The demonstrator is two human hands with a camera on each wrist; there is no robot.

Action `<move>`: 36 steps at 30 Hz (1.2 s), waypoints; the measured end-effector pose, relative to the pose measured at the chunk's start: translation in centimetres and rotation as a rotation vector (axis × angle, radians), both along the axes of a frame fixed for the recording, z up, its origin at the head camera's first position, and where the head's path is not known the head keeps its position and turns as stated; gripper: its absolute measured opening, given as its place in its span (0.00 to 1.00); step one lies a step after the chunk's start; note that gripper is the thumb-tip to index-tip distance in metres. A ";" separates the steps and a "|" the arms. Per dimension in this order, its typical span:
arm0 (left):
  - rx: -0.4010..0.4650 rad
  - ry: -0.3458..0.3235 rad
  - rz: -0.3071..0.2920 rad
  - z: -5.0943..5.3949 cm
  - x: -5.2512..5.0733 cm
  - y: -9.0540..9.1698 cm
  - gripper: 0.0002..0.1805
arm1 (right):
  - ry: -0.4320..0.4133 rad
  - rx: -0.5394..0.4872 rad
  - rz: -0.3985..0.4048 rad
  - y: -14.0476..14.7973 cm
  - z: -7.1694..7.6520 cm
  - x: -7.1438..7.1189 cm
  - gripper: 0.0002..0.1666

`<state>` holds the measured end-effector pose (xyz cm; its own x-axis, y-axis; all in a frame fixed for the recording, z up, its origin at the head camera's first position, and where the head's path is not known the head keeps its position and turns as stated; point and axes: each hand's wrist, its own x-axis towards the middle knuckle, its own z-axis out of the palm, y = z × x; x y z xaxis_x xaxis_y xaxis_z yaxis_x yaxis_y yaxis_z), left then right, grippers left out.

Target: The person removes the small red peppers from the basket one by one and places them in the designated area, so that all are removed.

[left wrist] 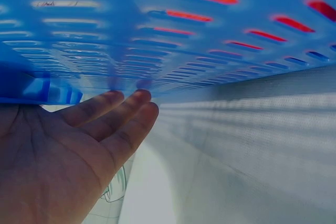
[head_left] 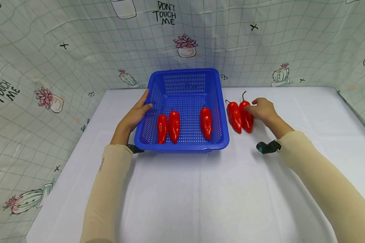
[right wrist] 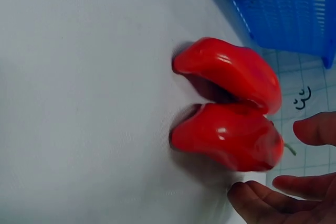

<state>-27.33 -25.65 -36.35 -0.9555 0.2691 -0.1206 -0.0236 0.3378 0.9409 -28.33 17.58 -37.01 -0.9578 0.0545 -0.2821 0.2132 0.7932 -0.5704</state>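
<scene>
A blue perforated basket (head_left: 182, 147) holds three red peppers, two at its left (head_left: 174, 127) and one at its right (head_left: 205, 123). My left hand (head_left: 133, 116) is at the basket's left side, thumb over the rim; in the left wrist view the fingers of the hand (left wrist: 79, 150) lie extended against the outer wall. Two more red peppers lie side by side on the table just right of the basket. Around the right one (head_left: 246, 116) my right hand (head_left: 263, 109) is spread; in the right wrist view its fingers (right wrist: 304, 198) and thumb stand apart near that pepper (right wrist: 228, 137), not closed on it.
A white-covered table (head_left: 197, 202) bears everything. Behind it and at the sides hangs a light grid-patterned cloth (head_left: 231, 44) with cactus drawings. The basket's right wall stands close beside the left loose pepper (head_left: 234, 116).
</scene>
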 end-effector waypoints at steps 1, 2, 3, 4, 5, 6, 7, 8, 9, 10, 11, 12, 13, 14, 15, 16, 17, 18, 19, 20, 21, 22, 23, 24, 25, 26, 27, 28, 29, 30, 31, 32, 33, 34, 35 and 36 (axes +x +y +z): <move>0.001 0.000 0.000 0.0 0.0 0.0 0.38 | 0.001 -0.001 0.001 0.1 0.0 0.1 0.37; 0.004 -0.001 0.001 0.0 0.0 -0.1 0.38 | 0.003 -0.002 0.003 0.2 0.1 0.1 0.37; 0.008 -0.002 0.003 0.0 0.0 -0.1 0.38 | 0.004 -0.004 0.005 0.4 0.1 0.1 0.37; 0.009 -0.001 0.003 0.0 0.0 -0.1 0.38 | 0.007 -0.003 0.005 0.5 0.2 0.2 0.37; 0.009 0.000 0.000 0.0 0.1 0.0 0.38 | 0.015 -0.002 0.001 0.6 0.2 0.2 0.37; 0.009 0.001 0.000 0.0 0.1 0.0 0.38 | 0.025 0.001 -0.005 0.7 0.4 0.1 0.36; 0.008 0.003 -0.001 0.1 0.2 0.1 0.38 | 0.046 0.008 -0.009 0.7 0.6 0.1 0.36; 0.009 0.004 -0.002 0.1 0.2 0.1 0.38 | 0.074 0.016 -0.013 0.7 0.8 0.0 0.35; 0.010 0.005 -0.003 0.1 0.3 0.1 0.38 | 0.104 0.022 -0.018 0.7 1.1 0.0 0.35; 0.010 0.006 -0.004 0.1 0.3 0.1 0.38 | 0.136 0.025 -0.023 0.7 1.6 -0.1 0.35; 0.009 0.006 -0.004 0.1 0.3 0.1 0.38 | 0.166 0.024 -0.027 0.5 2.1 -0.1 0.35; 0.010 0.005 -0.003 0.1 0.3 0.1 0.38 | 0.196 0.023 -0.028 0.3 2.6 -0.2 0.34; 0.010 0.006 -0.005 0.2 0.3 0.1 0.38 | 0.223 0.016 -0.025 0.1 3.2 -0.2 0.34; 0.013 0.004 -0.004 0.2 0.3 0.1 0.38 | 0.240 0.003 -0.023 -0.2 3.8 -0.2 0.34; 0.020 0.000 -0.007 0.5 0.5 0.2 0.38 | 0.251 -0.011 -0.022 -0.6 4.4 -0.2 0.35; 0.023 -0.003 -0.009 0.8 0.7 0.2 0.38 | 0.259 -0.022 -0.022 -0.9 5.0 -0.2 0.35; 0.026 -0.008 -0.011 1.2 0.9 0.3 0.38 | 0.266 -0.031 -0.021 -1.3 5.6 -0.2 0.35; 0.029 -0.013 -0.014 1.5 1.1 0.4 0.38 | 0.276 -0.040 -0.020 -1.7 6.1 -0.3 0.34; 0.031 -0.018 -0.015 1.9 1.3 0.5 0.38 | 0.290 -0.048 -0.020 -2.0 6.5 -0.3 0.34; 0.034 -0.022 -0.019 2.2 1.5 0.7 0.38 | 0.306 -0.049 -0.022 -2.4 6.9 -0.3 0.33; 0.034 -0.025 -0.021 2.6 1.7 0.8 0.38 | 0.327 -0.049 -0.023 -2.8 7.2 -0.3 0.32; 0.030 -0.027 -0.020 2.6 1.7 0.7 0.38 | 0.347 -0.051 -0.021 -3.2 7.4 -0.4 0.31; 0.032 -0.028 -0.021 2.6 1.7 0.7 0.38 | 0.367 -0.053 -0.016 -3.6 7.6 -0.4 0.30; 0.036 -0.028 -0.023 2.5 1.6 0.7 0.38 | 0.392 -0.055 -0.011 -4.1 7.8 -0.4 0.29; 0.039 -0.026 -0.024 2.3 1.4 0.6 0.38 | 0.412 -0.056 -0.002 -4.5 8.0 -0.4 0.28; 0.042 -0.023 -0.024 2.0 1.2 0.5 0.38 | 0.428 -0.057 0.010 -5.1 8.3 -0.4 0.28; 0.044 -0.020 -0.022 1.7 0.9 0.3 0.38 | 0.435 -0.060 0.025 -5.6 8.5 -0.4 0.27; 0.047 -0.013 -0.022 1.3 0.7 0.2 0.38 | 0.437 -0.071 0.040 -6.3 8.7 -0.4 0.27; 0.049 -0.006 -0.019 0.9 0.4 0.1 0.38 | 0.436 -0.086 0.056 -6.9 9.0 -0.5 0.27; 0.048 0.002 -0.017 0.5 0.2 -0.1 0.38 | 0.425 -0.101 0.071 -7.6 9.3 -0.5 0.27; 0.048 0.009 -0.017 0.2 0.0 -0.2 0.38 | 0.405 -0.126 0.085 -8.3 9.6 -0.5 0.27; 0.051 0.014 -0.015 0.0 -0.1 -0.2 0.38 | 0.379 -0.154 0.100 -9.0 9.9 -0.6 0.27; 0.054 0.018 -0.012 -0.1 -0.1 -0.2 0.38 | 0.346 -0.189 0.112 -9.7 10.2 -0.6 0.28; 0.057 0.022 -0.010 -0.2 -0.1 -0.3 0.38 | 0.314 -0.226 0.123 -10.4 10.5 -0.7 0.28; 0.062 0.024 -0.008 -0.3 -0.1 -0.3 0.38 | 0.281 -0.264 0.134 -11.0 10.9 -0.7 0.28; 0.066 0.025 -0.006 -0.3 -0.1 -0.3 0.38 | 0.244 -0.297 0.142 -11.7 11.1 -0.7 0.29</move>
<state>-27.42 -25.91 -36.66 -0.9563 0.2816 -0.0790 0.0016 0.2750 0.9614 -29.04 5.90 -25.89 -0.9907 -0.1326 -0.0292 -0.0565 0.5981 -0.7994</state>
